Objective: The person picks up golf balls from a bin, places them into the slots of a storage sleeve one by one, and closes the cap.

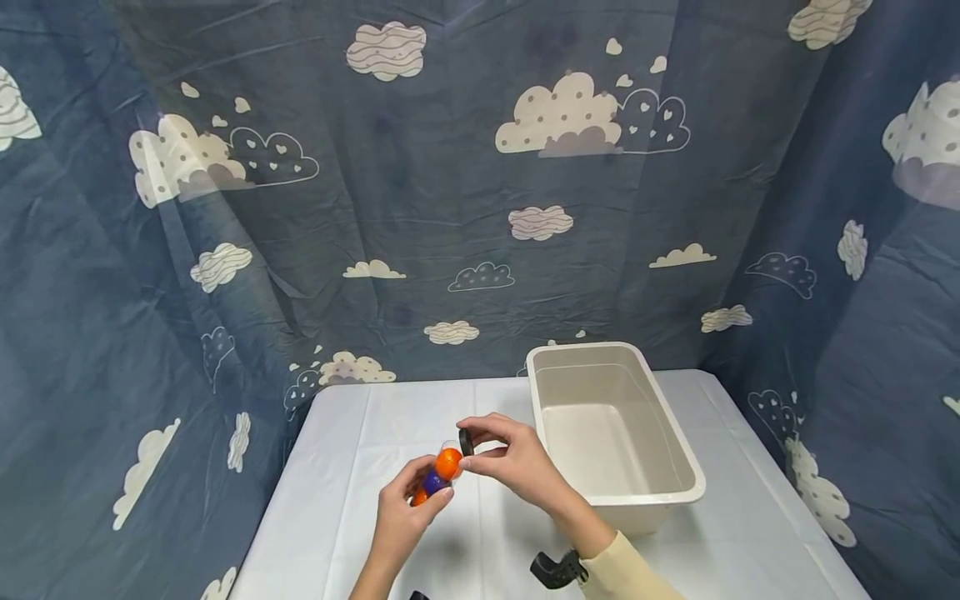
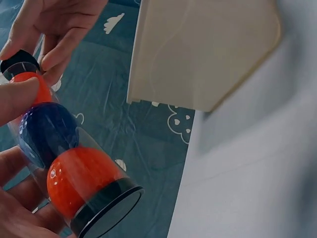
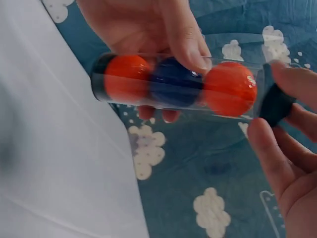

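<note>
My left hand [image 1: 399,515] grips a clear tube [image 3: 203,100] above the table, its thumb lying along the tube's side. Inside sit an orange ball [image 3: 127,79], a blue ball [image 3: 174,87] and a second orange ball [image 3: 231,90] in a row. A black end piece [image 2: 106,208] closes the tube's lower end. At the upper end, my right hand [image 1: 517,461] pinches a black cap [image 3: 275,101] between thumb and fingers. In the right wrist view the cap stands tilted against the tube's mouth; whether it touches the rim I cannot tell.
A beige plastic bin [image 1: 667,417] stands on the white-covered table [image 1: 337,450], right of my hands. Dark blue cloth [image 1: 450,183] with cloud prints hangs behind the table and at both sides. A black wrist mount [image 1: 557,570] is on my right wrist.
</note>
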`<action>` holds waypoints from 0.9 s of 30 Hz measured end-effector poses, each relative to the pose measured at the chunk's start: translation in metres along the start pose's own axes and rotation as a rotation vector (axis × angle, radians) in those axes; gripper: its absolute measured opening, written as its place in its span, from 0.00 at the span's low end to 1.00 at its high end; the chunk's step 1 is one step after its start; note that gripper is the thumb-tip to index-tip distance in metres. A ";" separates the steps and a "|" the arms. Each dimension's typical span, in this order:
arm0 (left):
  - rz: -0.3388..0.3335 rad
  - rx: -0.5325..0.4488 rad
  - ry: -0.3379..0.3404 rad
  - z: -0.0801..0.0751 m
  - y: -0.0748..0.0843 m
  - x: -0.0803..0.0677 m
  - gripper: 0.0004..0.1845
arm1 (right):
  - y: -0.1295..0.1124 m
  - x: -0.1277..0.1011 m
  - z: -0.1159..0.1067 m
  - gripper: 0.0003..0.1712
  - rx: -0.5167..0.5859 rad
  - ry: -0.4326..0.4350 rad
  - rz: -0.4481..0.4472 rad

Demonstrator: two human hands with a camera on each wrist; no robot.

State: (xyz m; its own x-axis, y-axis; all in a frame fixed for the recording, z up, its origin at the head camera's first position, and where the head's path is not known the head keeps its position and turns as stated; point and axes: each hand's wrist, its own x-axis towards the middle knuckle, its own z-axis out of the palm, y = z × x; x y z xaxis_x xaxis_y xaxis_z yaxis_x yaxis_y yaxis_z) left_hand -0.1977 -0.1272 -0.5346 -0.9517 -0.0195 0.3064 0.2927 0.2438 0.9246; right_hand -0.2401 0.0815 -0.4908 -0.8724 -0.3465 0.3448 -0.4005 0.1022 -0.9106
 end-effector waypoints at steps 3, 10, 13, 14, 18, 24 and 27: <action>0.001 0.014 -0.023 0.001 0.003 -0.002 0.21 | -0.004 0.000 -0.004 0.26 -0.085 -0.056 -0.009; 0.010 0.013 -0.064 0.002 -0.014 -0.003 0.23 | -0.014 0.001 -0.012 0.26 -0.285 -0.201 -0.029; 0.022 -0.017 -0.081 0.001 -0.019 -0.003 0.23 | -0.017 0.002 -0.014 0.26 -0.356 -0.229 -0.044; 0.025 -0.025 -0.087 0.001 -0.020 -0.003 0.23 | -0.018 0.003 -0.014 0.26 -0.380 -0.236 -0.052; 0.027 -0.018 -0.107 0.001 -0.022 -0.005 0.23 | -0.020 0.003 -0.016 0.25 -0.472 -0.259 -0.074; 0.023 -0.003 -0.122 0.005 -0.025 -0.010 0.22 | -0.021 0.002 -0.018 0.26 -0.523 -0.306 -0.094; 0.030 -0.012 -0.113 0.007 -0.025 -0.011 0.22 | -0.022 0.003 -0.019 0.26 -0.542 -0.323 -0.111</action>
State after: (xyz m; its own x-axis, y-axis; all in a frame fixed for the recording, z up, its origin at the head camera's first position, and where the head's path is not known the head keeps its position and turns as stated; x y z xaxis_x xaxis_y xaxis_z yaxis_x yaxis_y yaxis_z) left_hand -0.1955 -0.1262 -0.5625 -0.9466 0.0974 0.3074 0.3219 0.2311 0.9181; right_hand -0.2393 0.0957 -0.4653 -0.7226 -0.6375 0.2674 -0.6428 0.4772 -0.5993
